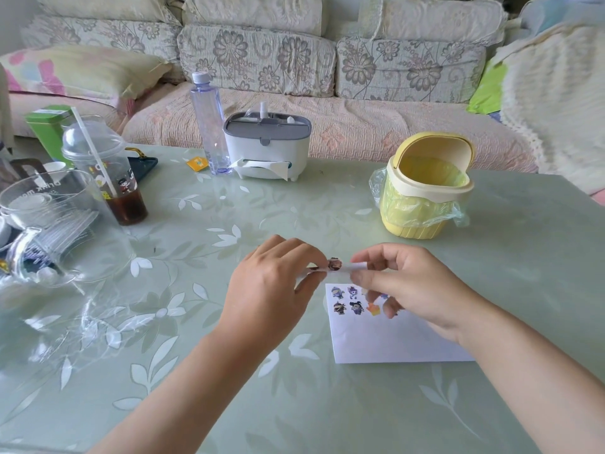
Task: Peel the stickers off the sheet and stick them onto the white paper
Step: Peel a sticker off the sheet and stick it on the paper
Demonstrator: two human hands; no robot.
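While left hand [271, 290] pinches glossy sticker [334, 264], right hand [412, 283] pinches thin sheet [358, 266] over white paper [393, 342].

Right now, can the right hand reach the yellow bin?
Probably yes: only bare table lies between the right hand and the yellow bin, and its lid is tipped open. But that hand pinches the sticker sheet, which the left hand also holds, so one hand would have to let go first.
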